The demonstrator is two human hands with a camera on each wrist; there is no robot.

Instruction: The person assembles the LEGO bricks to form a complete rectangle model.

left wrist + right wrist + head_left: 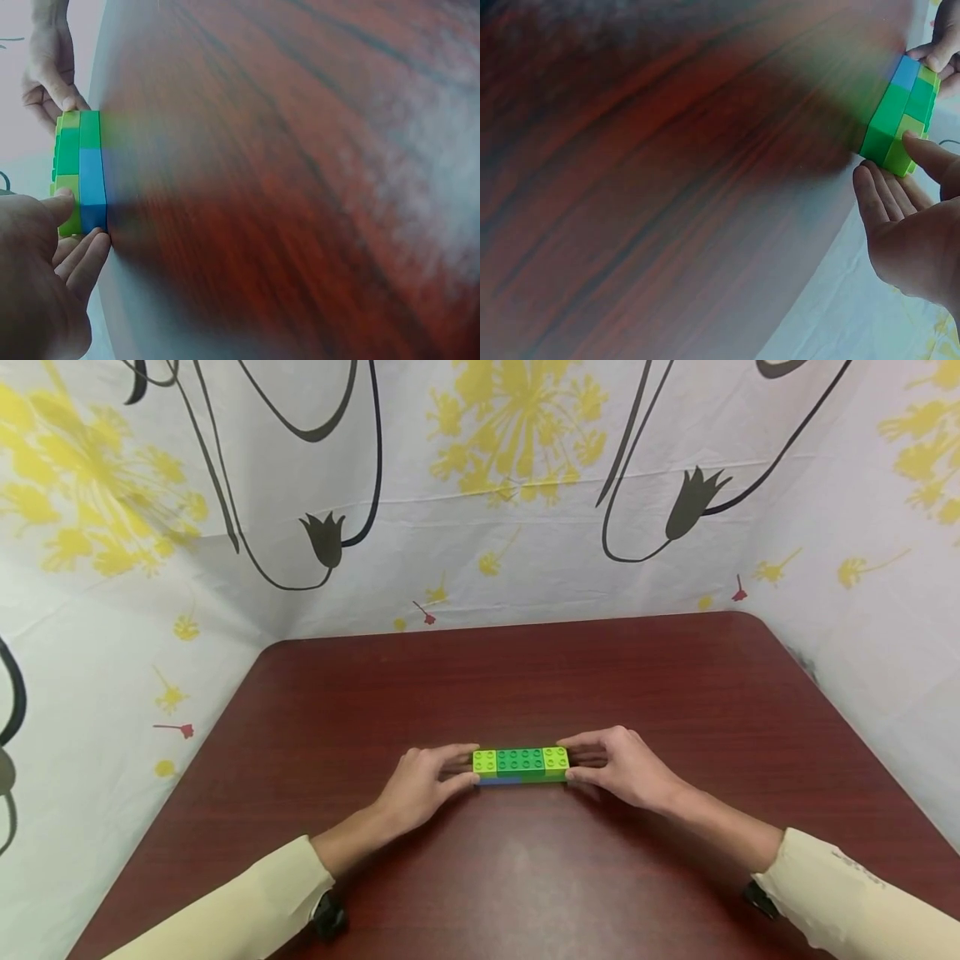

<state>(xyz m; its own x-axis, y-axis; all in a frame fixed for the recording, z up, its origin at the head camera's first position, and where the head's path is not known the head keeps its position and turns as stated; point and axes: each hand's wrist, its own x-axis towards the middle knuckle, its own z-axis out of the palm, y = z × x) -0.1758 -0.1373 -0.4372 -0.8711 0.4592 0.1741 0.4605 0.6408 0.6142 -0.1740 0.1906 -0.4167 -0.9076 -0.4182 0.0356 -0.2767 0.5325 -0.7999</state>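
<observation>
A short bar of toy building bricks lies on the table between both hands, two layers high. Its top row has a dark green brick (520,762) in the middle, with a lime brick at either end. Under them, a blue brick (93,184) lies on the left and a green brick (887,112) on the right. My left hand (422,789) holds the bar's left end, thumb on the near side and fingers around the end. At the right end, my right hand (622,764) grips it the same way, its thumb against the lime brick (901,154).
The bar sits near the middle of a dark red-brown wooden table (487,685) with rounded far corners. A white patterned cloth (420,468) hangs behind the table and along both sides. Dark wrist devices show under both pale sleeves (247,893).
</observation>
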